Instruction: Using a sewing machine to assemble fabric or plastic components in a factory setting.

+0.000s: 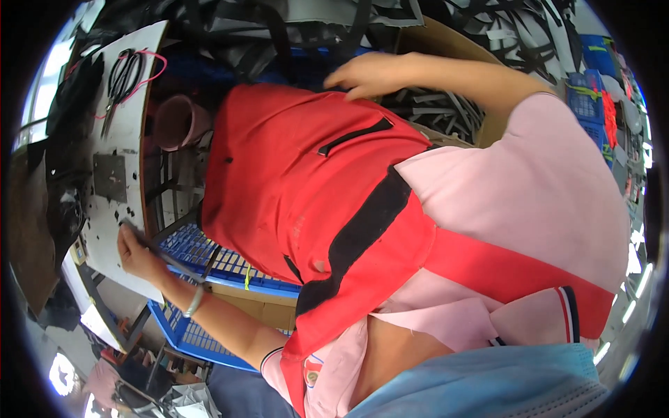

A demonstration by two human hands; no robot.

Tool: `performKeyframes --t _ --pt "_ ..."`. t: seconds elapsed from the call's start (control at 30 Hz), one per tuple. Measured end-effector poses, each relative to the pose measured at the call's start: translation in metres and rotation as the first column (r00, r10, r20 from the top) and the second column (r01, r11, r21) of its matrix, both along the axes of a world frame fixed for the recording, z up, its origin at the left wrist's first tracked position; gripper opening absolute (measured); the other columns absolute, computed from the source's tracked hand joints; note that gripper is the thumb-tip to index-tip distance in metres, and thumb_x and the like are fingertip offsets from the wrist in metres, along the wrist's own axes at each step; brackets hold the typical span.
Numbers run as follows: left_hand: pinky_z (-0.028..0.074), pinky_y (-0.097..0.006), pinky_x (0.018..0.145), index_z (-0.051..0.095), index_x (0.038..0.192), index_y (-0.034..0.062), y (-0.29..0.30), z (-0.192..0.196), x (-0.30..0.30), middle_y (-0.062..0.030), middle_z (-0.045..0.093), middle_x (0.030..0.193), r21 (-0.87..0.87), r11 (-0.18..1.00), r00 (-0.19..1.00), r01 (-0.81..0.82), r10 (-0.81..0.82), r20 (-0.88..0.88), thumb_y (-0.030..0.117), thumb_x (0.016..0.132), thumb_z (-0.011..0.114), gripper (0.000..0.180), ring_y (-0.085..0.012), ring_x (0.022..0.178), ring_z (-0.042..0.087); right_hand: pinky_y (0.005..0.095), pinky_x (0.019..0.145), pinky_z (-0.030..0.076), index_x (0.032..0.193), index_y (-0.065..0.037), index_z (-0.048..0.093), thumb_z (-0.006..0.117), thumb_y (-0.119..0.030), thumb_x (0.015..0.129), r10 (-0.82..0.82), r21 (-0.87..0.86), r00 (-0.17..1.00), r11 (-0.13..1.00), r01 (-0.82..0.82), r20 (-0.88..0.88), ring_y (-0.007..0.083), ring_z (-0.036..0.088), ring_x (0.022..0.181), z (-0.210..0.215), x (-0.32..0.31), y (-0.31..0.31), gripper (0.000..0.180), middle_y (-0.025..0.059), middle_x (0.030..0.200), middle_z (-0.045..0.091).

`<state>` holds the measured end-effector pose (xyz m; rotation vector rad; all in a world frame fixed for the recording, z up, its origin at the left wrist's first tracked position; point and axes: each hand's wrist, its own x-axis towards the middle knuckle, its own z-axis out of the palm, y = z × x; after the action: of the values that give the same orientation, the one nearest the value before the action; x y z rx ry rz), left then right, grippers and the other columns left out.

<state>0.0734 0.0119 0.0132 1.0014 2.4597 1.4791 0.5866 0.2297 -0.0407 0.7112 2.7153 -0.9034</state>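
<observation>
At the lower left, my left hand (136,256) is by the edge of the white worktable (104,157). Its fingers are closed around a narrow dark strip (171,259), which trails back along the wrist. My right hand (369,74) hovers at the top, beyond the red apron (279,160) on my lap. Its fingers are spread and seem to hold nothing; they are near a cardboard box (446,43) of black and grey strips (446,115). A pair of black-handled scissors (118,87) lies at the worktable's far end.
Blue plastic crates (240,275) stand under and beside the worktable. A dull pink bucket (182,123) sits between the table and my lap. A pink cord (157,73) loops by the scissors. More dark scrap strips (279,24) pile up at the back.
</observation>
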Motion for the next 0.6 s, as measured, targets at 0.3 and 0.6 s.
performKeyframes --t 0.3,0.6 --pt "0.051 -0.031 0.071 0.07 0.093 0.001 -0.007 0.051 0.221 -0.0115 0.066 0.085 0.01 0.81 0.808 0.587 -0.585 -0.07 0.006 0.085 0.071 0.01 -0.0241 0.077 0.065 0.0288 0.059 0.042 0.087 0.001 0.057 0.065 -0.02 0.09 -0.075 -0.695 0.783 0.519 -0.498 -0.618 0.0094 0.052 0.075 0.02 -0.211 -0.128 0.022 0.0017 0.078 0.053" --pt "0.047 -0.023 0.078 0.067 0.105 -0.0029 -0.07 0.004 0.148 0.0004 0.065 0.089 -0.082 0.759 0.558 0.646 -0.396 0.729 0.015 0.095 0.062 0.021 -0.0074 0.086 0.057 0.0196 0.052 0.046 0.113 -0.002 0.062 0.051 -0.046 0.099 -0.456 -0.837 0.881 0.524 0.156 -0.121 0.0068 0.06 0.063 0.051 -0.184 -0.019 0.047 0.0021 0.075 0.063"
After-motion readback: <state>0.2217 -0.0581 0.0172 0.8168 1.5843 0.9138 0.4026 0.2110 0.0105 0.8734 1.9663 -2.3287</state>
